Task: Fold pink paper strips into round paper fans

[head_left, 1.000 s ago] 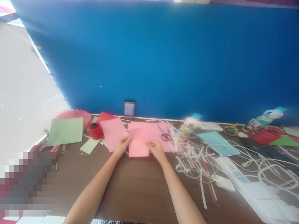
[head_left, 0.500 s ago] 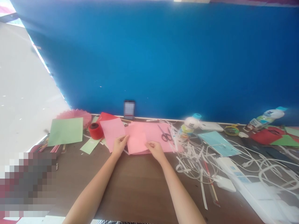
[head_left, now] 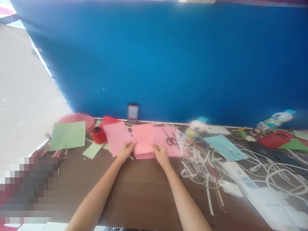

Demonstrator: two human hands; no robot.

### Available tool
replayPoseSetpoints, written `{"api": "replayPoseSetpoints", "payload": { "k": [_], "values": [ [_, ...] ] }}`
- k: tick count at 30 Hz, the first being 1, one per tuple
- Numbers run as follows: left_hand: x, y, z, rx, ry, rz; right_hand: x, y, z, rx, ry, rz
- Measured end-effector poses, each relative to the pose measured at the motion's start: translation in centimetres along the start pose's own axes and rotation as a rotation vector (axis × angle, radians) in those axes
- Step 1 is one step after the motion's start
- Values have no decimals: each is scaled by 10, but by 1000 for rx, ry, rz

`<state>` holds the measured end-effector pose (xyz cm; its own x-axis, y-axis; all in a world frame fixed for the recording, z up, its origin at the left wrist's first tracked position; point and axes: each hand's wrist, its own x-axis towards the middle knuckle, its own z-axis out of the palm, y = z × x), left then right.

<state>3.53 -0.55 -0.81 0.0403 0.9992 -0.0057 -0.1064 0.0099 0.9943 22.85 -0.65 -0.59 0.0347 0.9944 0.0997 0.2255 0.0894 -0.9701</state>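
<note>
A sheet of pink paper (head_left: pixel 143 139) is held at its left and right edges, between my two hands. My left hand (head_left: pixel 125 150) pinches the left side with thumb and fingers. On the lower right side, my right hand (head_left: pixel 160 153) pinches the same sheet. More pink paper (head_left: pixel 160 133) lies beneath and to the right of it, with dark-handled scissors (head_left: pixel 170 139) resting on top. Left of my left hand lies another pink sheet (head_left: pixel 116 136), beside a red roll of tape (head_left: pixel 98 135).
Green sheets (head_left: pixel 68 136) lie at the left. To the right stands a bottle (head_left: pixel 194 130), with paper strips and white cables (head_left: pixel 197 166) tangled below it. A power strip (head_left: pixel 250 192) lies near the right front. A blue panel (head_left: pixel 163 64) borders the table's back.
Both hands have shifted slightly to the right along with the pink sheet between them. Other objects on the table look unchanged.
</note>
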Motion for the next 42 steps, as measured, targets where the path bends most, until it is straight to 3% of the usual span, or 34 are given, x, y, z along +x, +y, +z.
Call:
{"api": "replayPoseSetpoints", "payload": {
  "k": [7,11,13,15,19,21,23,25,26,29,31,35,42],
  "values": [
    [-2,0,0,69,-40,39,-1,-5,-6,-48,3,-125],
    [-8,6,3,149,-139,21,1,-5,-6,-107,105,-153],
    [-9,8,3,149,-185,-8,2,-4,-7,-125,94,-158],
    [-9,10,2,111,-177,-14,2,-5,-11,-123,6,-183],
    [-6,14,-6,155,-10,118,-2,-12,-22,-144,-317,-165],
    [-4,17,-11,245,-66,129,-4,-16,-27,-182,-443,-138],
    [-3,17,-15,316,-176,92,-2,-16,-32,-224,-471,-136],
    [-2,15,-16,364,-205,87,3,-11,-37,-284,-333,-166],
    [-1,14,-16,378,-177,98,6,-6,-40,-330,-189,-190],
    [2,8,-15,360,-15,143,16,12,-51,-617,293,-278],
    [4,4,-15,322,77,172,21,23,-58,-842,413,-293],
    [5,3,-16,266,157,198,23,32,-65,-1097,405,-157],
    [4,2,-16,242,228,222,20,23,-67,-1163,417,42]
  ]
}}
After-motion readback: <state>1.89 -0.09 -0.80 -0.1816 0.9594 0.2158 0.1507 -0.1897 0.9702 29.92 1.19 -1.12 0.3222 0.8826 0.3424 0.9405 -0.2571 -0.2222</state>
